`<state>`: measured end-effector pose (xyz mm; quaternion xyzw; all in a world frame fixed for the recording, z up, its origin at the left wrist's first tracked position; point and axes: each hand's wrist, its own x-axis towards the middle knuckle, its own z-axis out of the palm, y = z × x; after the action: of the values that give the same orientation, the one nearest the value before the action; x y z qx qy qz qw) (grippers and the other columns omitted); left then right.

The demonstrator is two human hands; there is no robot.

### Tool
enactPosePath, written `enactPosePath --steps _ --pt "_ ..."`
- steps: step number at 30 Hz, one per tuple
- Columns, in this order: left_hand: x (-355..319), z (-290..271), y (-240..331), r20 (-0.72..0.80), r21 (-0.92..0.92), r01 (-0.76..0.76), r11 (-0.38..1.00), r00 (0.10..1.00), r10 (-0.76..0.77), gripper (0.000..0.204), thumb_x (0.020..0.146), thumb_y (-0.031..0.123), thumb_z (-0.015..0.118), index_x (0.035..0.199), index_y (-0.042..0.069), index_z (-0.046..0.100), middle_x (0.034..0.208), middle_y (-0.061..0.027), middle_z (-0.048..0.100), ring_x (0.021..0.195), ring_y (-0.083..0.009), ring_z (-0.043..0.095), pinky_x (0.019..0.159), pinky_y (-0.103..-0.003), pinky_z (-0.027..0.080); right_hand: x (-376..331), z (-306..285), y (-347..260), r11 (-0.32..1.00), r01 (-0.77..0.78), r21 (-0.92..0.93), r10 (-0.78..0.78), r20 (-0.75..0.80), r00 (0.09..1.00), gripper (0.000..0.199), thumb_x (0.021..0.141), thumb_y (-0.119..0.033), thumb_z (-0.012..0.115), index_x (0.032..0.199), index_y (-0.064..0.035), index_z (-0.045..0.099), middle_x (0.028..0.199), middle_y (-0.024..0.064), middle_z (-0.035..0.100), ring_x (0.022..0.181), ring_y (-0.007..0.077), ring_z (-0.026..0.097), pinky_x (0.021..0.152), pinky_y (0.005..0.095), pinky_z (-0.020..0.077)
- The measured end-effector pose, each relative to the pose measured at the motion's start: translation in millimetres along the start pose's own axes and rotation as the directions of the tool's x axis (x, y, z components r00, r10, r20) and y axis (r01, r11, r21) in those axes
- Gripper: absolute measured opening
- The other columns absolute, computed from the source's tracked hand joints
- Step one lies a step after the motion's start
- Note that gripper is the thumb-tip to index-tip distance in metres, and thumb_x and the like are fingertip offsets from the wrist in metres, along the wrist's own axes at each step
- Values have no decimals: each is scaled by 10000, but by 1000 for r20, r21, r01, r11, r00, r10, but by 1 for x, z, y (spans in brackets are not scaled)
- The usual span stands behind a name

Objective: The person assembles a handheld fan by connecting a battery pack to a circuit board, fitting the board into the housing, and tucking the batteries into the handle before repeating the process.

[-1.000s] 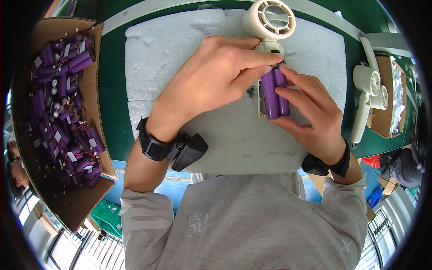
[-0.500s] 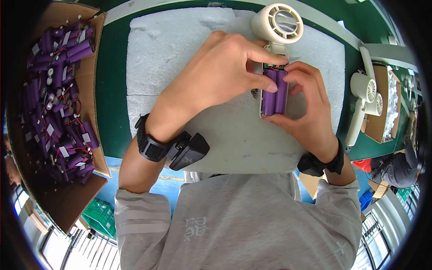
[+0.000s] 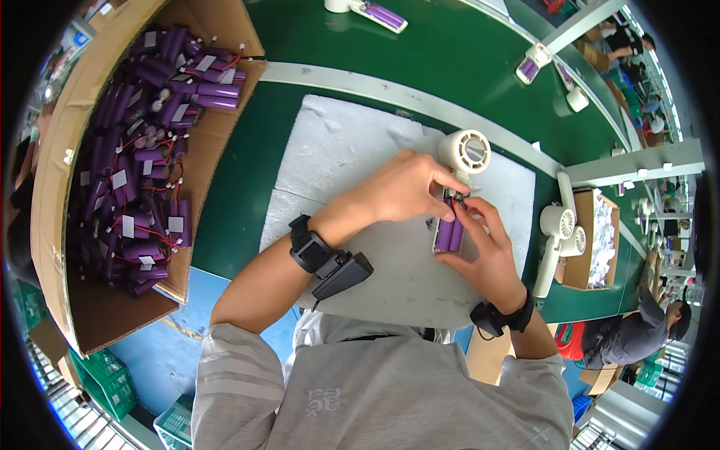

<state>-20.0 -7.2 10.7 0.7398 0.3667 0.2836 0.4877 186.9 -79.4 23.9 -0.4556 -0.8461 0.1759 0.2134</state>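
Observation:
A cream handheld fan (image 3: 444,152) lies on the foam pad with its round head pointing away from me. Its handle is uncovered, showing two purple battery cells (image 3: 449,237) and a small green circuit board at the neck end. My left hand (image 3: 396,189) is closed over that end, index finger by the board and thumb on the upper part of the cells. My right hand (image 3: 489,246) holds the handle from the right, its thumb at the bottom end and its fingertips near the board and a short red wire. The fingertips partly hide the board.
At left stands a cardboard box (image 3: 206,169) full of purple battery packs with red wires. White foam (image 3: 322,142) covers the green bench. To the right are cream fans (image 3: 556,223) and a box of white parts (image 3: 601,244). Further fans lie beyond the rail; a person sits far right.
The view has swung, so more of the far bench shows and the fan appears smaller. My right fingertips have moved in closer to the board, where a red wire now shows.

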Motion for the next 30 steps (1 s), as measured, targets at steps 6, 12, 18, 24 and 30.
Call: enactPosePath --steps 6,12,18,24,30 --pt "9 21 -25 -375 116 -212 970 895 241 480 712 76 780 1176 105 663 1002 -123 682 735 -181 617 684 -310 524 17 9 18 991 -116 -70 102 -175 979 602 636 -61 837 1190 -6 608 1318 156 485 1104 331 568 891 385 514" --pt "8 1 -16 -370 83 3 997 928 27 386 745 91 739 1123 84 663 1093 -164 652 913 -280 642 832 -383 527 45 -57 30 916 -205 -345 55 -398 916 504 760 -114 757 1218 -26 566 1191 170 588 1030 339 604 815 400 510" --pt "-6 6 -28 -400 181 -68 981 906 137 281 771 75 700 1050 73 680 1065 -169 659 963 -336 637 855 -410 523 -52 -85 78 661 -520 -541 486 -219 846 669 737 -102 740 1349 -77 472 1156 218 574 1060 391 553 839 441 488" --pt "-12 7 -25 -410 185 -91 979 898 160 215 777 100 682 990 75 699 1040 -184 658 968 -359 632 885 -409 514 -89 -56 54 693 -601 -398 479 -368 797 858 713 22 672 1468 -96 281 1234 230 391 1112 469 489 911 503 454" --pt "-8 12 -28 -500 234 -119 965 836 225 240 774 89 694 1013 77 680 1010 -130 658 782 -262 619 746 -369 526 -95 -78 81 818 -492 -298 359 -405 841 799 792 72 579 1493 -100 237 1314 237 440 978 374 611 846 440 515"
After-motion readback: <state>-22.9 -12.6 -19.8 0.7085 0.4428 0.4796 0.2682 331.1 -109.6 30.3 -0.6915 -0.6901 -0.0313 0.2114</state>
